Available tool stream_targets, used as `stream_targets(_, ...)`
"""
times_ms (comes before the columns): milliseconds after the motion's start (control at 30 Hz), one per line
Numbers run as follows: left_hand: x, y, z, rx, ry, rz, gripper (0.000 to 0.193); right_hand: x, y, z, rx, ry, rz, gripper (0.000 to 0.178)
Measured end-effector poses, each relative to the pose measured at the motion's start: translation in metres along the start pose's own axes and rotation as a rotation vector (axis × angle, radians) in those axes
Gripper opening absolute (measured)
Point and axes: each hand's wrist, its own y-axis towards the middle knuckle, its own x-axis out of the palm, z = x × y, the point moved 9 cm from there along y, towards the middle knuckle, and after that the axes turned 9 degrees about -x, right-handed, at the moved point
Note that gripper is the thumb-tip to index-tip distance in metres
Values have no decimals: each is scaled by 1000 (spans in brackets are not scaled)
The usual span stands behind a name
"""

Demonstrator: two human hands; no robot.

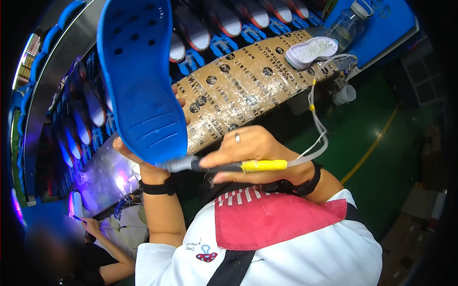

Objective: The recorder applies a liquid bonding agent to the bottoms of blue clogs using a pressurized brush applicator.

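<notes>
At the left, a blue shoe sole [140, 76] is held upright by the left hand [143, 159], which is closed around its near heel end from behind, fingertips showing at the sole's right edge. Just right of it, a pen-like tool [214, 166] with a yellow band and a pale cable [317, 128] is gripped by the right hand [253, 152], its tip touching the sole's near edge. Farther right, a white sole [311, 51] lies on the taped bench [238, 90].

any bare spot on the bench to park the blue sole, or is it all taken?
Free: the taped cardboard strip, bare from the blue sole in the left hand up to the white sole at its far end. Crowded: the rack of soles on blue holders behind it, and the right hand with its tool and tubing in front.
</notes>
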Motion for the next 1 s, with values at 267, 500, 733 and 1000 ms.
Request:
stream_targets(267, -11, 4, -4, -114, 304, 116, 115, 19, -14, 12, -38, -104, -213, 24)
stream_targets(500, -49, 1, -24, -266, 6, 174, 75, 13, -6, 4, -107, -138, -107, 21)
stream_targets(733, -42, -4, -43, -462, 121, 312, 51, 22, -15, -4, -123, -81, -255, 18)
stream_targets(1000, -33, -24, -54, -591, 51, 478, 47, 29, -24, -6, -167, -182, -230, 28)
